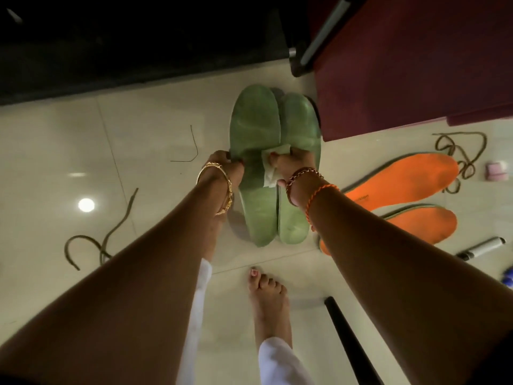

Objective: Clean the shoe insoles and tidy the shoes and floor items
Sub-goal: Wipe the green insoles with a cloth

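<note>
A dark lace [91, 245] lies loose on the shiny floor [144, 129] at the left. The left hand [224, 168] pinches the edge of one of two green insoles [255, 129]. The right hand [291, 162] presses a white wipe [270, 170] on them, fingers bent. Two orange insoles [402, 179] lie on the floor further right, partly hidden by the right arm. Another lace [458, 151] curls beside them, below a dark red cabinet [416, 65]. A marker [480, 248] lies close by.

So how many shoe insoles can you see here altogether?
4. Two green foam insoles side by side between the hands; two orange insoles on the tiled floor to their right. Others may be hidden.
</note>
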